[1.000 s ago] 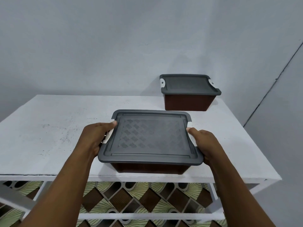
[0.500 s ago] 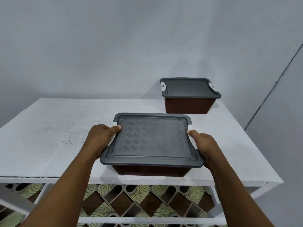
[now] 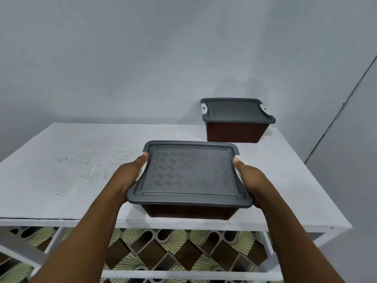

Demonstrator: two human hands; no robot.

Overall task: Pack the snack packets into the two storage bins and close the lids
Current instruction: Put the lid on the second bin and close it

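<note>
Left hand (image 3: 130, 176): clamped on the left side of the near storage bin (image 3: 189, 211). The thumb lies along the top edge of the grey lid (image 3: 189, 174), and the fingers pass out of sight beneath the rim. A white latch (image 3: 142, 170) shows between the palm and the lid edge.

Right hand (image 3: 250, 180): clamped on the opposite, right side in the same manner, with the thumb on the lid edge and the fingers hidden under the rim. The bin sits directly between the two hands.

Near storage bin: brown body, lid seated flat and covering the opening, contents not visible. It is at the front edge of the white table (image 3: 71, 170), right of centre. Whether its base rests on the tabletop or is raised slightly cannot be determined.

Far storage bin (image 3: 236, 133): same type, standing at the back right corner of the table against the pale wall (image 3: 142, 58), well apart from both hands. Its dark lid (image 3: 234, 110) is on, with a white clip (image 3: 203, 108) showing at the left corner.

Below the table frame, patterned floor tiles (image 3: 163, 254) are visible.
</note>
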